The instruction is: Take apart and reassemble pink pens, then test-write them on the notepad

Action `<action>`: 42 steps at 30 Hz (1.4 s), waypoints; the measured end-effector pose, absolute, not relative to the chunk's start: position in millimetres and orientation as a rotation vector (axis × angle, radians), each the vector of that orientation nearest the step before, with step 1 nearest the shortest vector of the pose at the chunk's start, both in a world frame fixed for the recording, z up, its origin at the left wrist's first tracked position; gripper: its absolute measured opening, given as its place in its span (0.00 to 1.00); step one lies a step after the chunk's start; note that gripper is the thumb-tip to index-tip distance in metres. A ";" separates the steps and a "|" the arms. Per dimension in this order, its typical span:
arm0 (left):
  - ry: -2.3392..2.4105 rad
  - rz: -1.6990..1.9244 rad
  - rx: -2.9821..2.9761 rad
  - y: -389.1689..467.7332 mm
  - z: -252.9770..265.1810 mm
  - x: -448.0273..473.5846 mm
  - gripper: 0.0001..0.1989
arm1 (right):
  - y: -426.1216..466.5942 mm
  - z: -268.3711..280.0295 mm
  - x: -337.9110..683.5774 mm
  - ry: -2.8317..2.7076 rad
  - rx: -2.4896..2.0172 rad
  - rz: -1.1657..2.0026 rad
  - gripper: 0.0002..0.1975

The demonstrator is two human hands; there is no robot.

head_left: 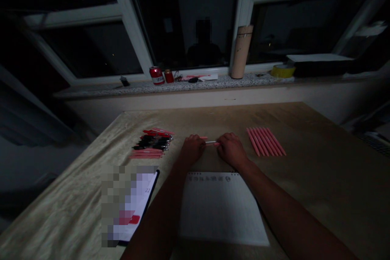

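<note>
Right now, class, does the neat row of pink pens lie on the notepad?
No, the row of pink pens lies on the tablecloth, right of the right hand, beyond the notepad.

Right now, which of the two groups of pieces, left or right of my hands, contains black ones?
The left group: its black pieces lie between red ones and pink ones. The right group shows only pink pieces in a row.

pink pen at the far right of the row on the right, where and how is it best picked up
This pen is probably best taken around its middle, from above and the right: it is long, slim and lies flat, the other pens sit close on its left, and cloth borders its right side.
</note>
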State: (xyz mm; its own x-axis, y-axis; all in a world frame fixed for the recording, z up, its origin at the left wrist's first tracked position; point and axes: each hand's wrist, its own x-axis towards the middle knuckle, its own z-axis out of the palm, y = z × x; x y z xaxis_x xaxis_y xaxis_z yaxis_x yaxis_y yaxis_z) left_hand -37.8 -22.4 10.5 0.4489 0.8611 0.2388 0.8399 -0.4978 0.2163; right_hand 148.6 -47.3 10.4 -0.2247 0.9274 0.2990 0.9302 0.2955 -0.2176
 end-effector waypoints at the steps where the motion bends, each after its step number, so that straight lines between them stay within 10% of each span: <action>1: 1.546 0.484 2.614 -22.8 11.4 -38.4 0.08 | -47.4 10.6 148.5 -2.201 -1.667 -0.021 0.09; 42: 1.599 0.835 2.417 -5.7 1.5 -62.0 0.08 | -41.8 4.6 158.3 -1.988 -1.686 -0.027 0.14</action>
State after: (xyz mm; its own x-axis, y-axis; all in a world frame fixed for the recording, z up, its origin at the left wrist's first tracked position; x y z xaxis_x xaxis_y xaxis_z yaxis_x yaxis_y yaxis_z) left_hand -62.0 -5.7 1.5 0.2873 0.8811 0.3756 0.8115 -0.4322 0.3933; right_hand 158.3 -41.8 4.6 -0.0824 0.9125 0.4007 0.9229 0.2217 -0.3149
